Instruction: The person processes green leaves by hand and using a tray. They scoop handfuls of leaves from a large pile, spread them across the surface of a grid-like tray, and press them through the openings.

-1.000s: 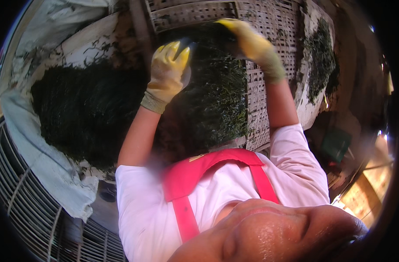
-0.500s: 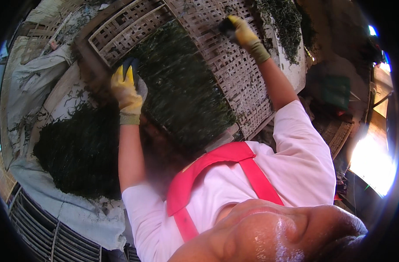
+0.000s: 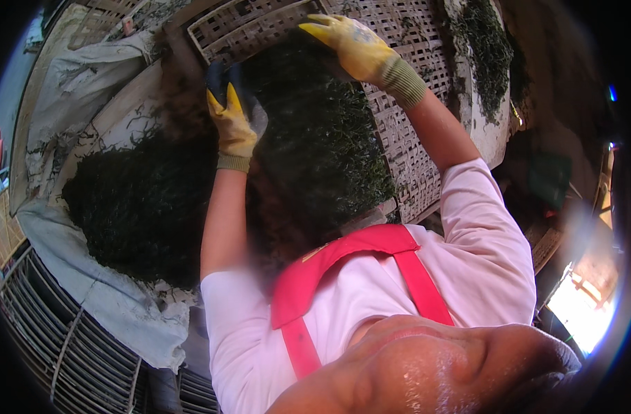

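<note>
A woven bamboo tray [image 3: 405, 131] is tipped up in front of the person, a dark mass of tea leaves [image 3: 315, 138] clinging to its face between the two gloved hands. The left hand [image 3: 234, 124] clasps the tray's near edge, fingers curled over it. The right hand [image 3: 353, 48] lies spread, unclenched, on the weave above. Below the left hand, a leaf pile [image 3: 139, 207] rests on a pale cloth [image 3: 88, 283].
</note>
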Demonstrator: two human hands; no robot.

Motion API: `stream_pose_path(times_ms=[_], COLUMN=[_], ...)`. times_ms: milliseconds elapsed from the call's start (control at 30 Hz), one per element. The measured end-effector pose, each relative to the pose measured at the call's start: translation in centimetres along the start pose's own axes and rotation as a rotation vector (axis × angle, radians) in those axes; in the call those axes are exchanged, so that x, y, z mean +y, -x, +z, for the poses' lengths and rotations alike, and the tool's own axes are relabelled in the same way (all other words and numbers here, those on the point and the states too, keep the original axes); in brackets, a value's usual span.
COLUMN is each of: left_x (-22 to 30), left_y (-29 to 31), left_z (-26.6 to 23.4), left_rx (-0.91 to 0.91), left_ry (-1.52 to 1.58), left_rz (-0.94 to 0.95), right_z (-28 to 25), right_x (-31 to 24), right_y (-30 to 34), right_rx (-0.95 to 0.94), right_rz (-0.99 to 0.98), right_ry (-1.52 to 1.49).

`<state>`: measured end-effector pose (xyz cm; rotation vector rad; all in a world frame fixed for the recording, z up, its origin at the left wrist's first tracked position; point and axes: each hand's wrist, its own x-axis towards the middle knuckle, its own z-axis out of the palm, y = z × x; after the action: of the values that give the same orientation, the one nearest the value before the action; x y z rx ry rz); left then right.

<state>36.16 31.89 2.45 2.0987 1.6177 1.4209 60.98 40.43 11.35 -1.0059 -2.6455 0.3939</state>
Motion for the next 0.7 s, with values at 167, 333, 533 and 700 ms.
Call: stream_pose_path(times_ms=[167,333,533,700], left_x=[1.6,0.5,0.8,1.7], left_y=[-0.5,0.6,-0.9,-0.1], left_z=[-0.3,0.5,0.2,-1.2], left_rx=[-0.074,-0.13,-0.089,-0.379], left_ry=[-0.097,0.227,0.039,-0.371], left_rz=[0.064,-0.195,-0.051,0.171], right_z=[5.3,0.2,-2.5,3.8], right_x=[-1.0,3.4,3.1,-1.2], right_y=[1.6,-0.5,0.3,2.2], right_rx=[-0.141,0.283,-0.253,-0.014], right_rz=[-0.041,0.051,0.436,0.031], right_ry=[0.196,-0.403,0.035,0.21])
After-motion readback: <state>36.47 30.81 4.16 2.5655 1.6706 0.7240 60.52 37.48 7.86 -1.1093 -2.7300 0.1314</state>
